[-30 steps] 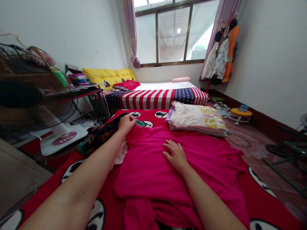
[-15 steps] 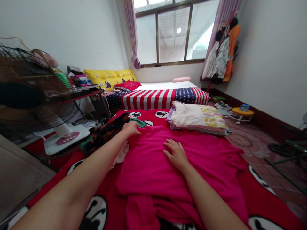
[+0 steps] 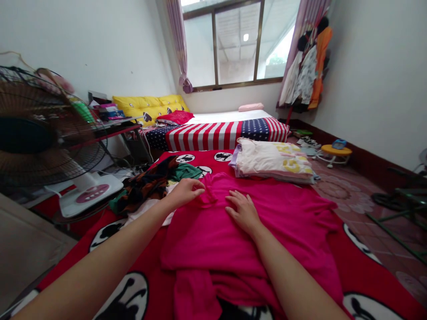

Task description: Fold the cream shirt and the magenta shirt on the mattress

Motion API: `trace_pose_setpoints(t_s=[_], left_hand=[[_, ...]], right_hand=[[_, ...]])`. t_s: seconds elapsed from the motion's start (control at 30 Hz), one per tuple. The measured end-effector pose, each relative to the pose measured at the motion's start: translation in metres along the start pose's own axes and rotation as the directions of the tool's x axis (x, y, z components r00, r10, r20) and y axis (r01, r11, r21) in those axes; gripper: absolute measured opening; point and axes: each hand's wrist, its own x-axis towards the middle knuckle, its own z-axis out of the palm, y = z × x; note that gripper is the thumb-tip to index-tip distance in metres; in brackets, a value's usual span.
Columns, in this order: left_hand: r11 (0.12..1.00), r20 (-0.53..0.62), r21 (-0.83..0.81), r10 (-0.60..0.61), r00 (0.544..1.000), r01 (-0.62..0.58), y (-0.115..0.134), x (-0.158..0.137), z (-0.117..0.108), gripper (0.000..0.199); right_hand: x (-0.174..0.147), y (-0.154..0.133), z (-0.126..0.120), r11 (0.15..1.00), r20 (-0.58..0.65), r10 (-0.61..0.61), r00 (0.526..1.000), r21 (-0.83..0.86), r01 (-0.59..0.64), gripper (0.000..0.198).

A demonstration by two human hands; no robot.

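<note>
A bright pink shirt (image 3: 276,222) lies spread over a red blanket (image 3: 147,249) patterned with black-and-white ovals. My left hand (image 3: 187,192) pinches the shirt's upper left edge, lifting a small fold of it. Flat on the middle of the shirt rests my right hand (image 3: 243,211), its fingers apart. Past the shirt's far right edge sits a stack of folded clothes (image 3: 271,160), a cream shirt with yellow print on top. Left of my left hand is a loose heap of dark and green clothes (image 3: 147,182), with some white cloth (image 3: 143,211) beside it.
An electric fan (image 3: 36,129) stands at the left near a cluttered desk (image 3: 123,126). Behind is a bed (image 3: 207,133) with a flag-patterned cover. To the right are a yellow stool (image 3: 336,151), a green metal frame (image 3: 400,235) and hanging clothes (image 3: 308,71).
My left hand has moved right and slightly nearer, bringing the shirt's upper left edge inward. More of the green and white cloth shows. My right hand stays on the shirt.
</note>
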Motion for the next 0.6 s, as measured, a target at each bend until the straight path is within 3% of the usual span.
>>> trace_pose_setpoints(t_s=[0.1,0.23,0.33,0.47,0.6], left_hand=[[0.987,-0.018,0.159,-0.001,1.000,0.004,-0.011,-0.010,-0.005,0.023],[0.945,-0.098,0.326,0.011,0.995,0.021,-0.004,-0.045,-0.015,0.022],[0.881,-0.103,0.434,-0.159,0.982,0.189,0.008,-0.077,-0.022,0.023],[0.754,-0.070,0.548,-0.390,0.918,0.362,0.012,-0.115,-0.027,0.038],[0.778,0.053,0.490,-0.476,0.878,0.393,0.003,-0.141,-0.021,0.048]], right_hand=[[-0.001,-0.001,-0.001,1.000,-0.002,0.000,1.000,0.003,0.000,0.037],[0.000,-0.001,0.000,1.000,-0.006,-0.005,1.000,0.007,0.005,0.036],[0.000,0.001,0.001,1.000,-0.010,-0.009,1.000,0.027,0.009,0.035],[0.001,0.004,0.001,0.997,-0.057,-0.012,0.998,0.079,0.017,0.027],[0.001,0.000,-0.002,0.984,-0.160,-0.032,0.987,0.170,0.060,0.024]])
